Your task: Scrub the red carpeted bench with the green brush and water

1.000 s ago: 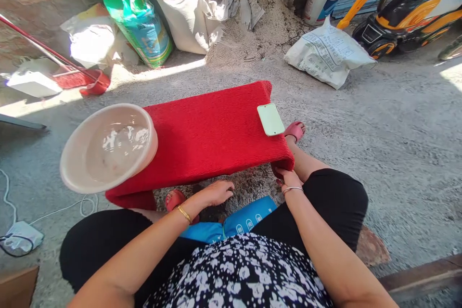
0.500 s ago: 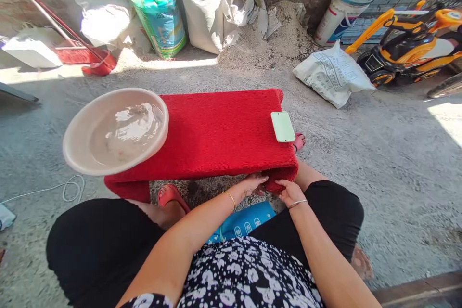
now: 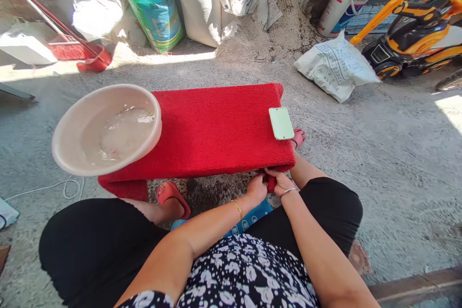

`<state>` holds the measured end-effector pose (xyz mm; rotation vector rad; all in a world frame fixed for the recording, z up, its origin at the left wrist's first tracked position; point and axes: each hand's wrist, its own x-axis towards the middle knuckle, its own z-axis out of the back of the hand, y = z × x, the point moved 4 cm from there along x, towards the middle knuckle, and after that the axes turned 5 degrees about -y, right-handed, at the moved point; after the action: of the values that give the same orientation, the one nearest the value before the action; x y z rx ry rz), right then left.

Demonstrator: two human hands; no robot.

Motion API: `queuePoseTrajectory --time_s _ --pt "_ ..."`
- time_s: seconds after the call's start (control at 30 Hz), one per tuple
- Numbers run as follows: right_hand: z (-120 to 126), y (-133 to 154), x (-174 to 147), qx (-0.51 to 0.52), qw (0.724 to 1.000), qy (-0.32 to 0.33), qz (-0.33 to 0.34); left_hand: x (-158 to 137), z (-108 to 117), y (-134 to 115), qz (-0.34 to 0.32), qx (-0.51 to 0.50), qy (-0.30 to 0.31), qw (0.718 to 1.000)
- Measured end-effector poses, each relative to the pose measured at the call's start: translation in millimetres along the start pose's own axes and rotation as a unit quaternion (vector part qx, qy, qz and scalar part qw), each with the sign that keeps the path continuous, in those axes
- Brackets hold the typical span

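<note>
Red cloth (image 3: 216, 127), end (image 3: 271, 184) partly hidden, between left hand (image 3: 257, 189), right hand (image 3: 283, 184)

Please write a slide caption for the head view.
Left hand and right hand hold red cloth; a basin contains water.

The red cloth (image 3: 216, 130) hides the desk under it. Beyond the cloth, the view's top edge crops a green sack (image 3: 155, 14); right of the cloth, its right edge crops a toy excavator (image 3: 411, 43).
</note>
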<state>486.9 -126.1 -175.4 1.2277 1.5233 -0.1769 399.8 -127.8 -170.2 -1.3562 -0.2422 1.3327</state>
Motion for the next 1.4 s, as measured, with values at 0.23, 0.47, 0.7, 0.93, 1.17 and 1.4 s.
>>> queuePoseTrajectory --time_s 0.23,0.47,0.7,0.93,1.17,1.4 --pt "6.5 -1.8 8.3 -0.013 1.000 -0.015 0.012 -25.3 0.4 -13.9 -0.098 0.212 0.040 0.972" --pt "17.4 -3.4 17.4 -0.044 0.998 -0.034 -0.016 -54.4 32.0 31.4 -0.211 0.380 0.130 0.891" --pt "12.8 -2.1 14.3 -0.084 0.995 -0.048 -0.019 -41.4 50.9 63.2 -0.134 0.363 0.112 0.915" --pt "8.5 -2.4 13.4 -0.130 0.987 -0.093 0.002 -32.8 50.9 84.8 -0.110 0.345 0.105 0.926" --pt "11.1 -2.0 18.7 -0.211 0.969 -0.126 0.033 -27.4 54.3 98.7 -0.088 0.342 0.099 0.930" --pt "21.9 3.3 21.7 -0.365 0.914 -0.140 0.109 -20.8 66.1 109.4 -0.053 0.333 0.102 0.936"
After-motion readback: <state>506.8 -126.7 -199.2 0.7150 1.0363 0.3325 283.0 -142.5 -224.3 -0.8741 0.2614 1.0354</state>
